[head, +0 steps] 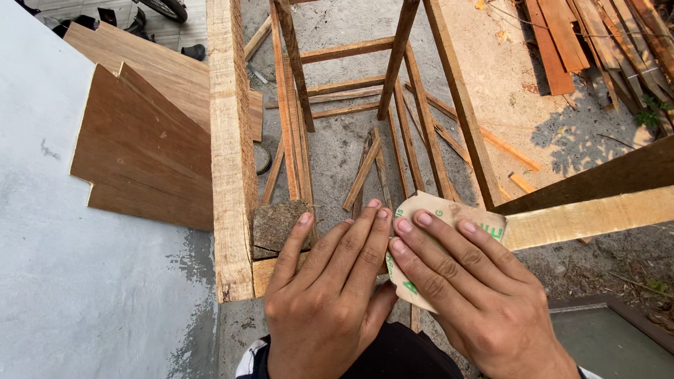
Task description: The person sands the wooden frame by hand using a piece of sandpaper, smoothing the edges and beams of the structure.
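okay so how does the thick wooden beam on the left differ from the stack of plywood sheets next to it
The thick wooden beam is pale and rough-sawn; the plywood sheets are darker reddish-brown and smooth-faced. The beam is long and narrow, running away from the camera, while the sheets are broad and flat, with stepped, angled edges. The beam is a single piece; the sheets overlap in layers. The left hand lies nearer the beam than the sheets. Both are bare wood.

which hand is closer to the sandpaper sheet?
Right. The right hand lies flat on the sandpaper sheet, fingers pressing it. The left hand sits beside it, just touching its left edge.
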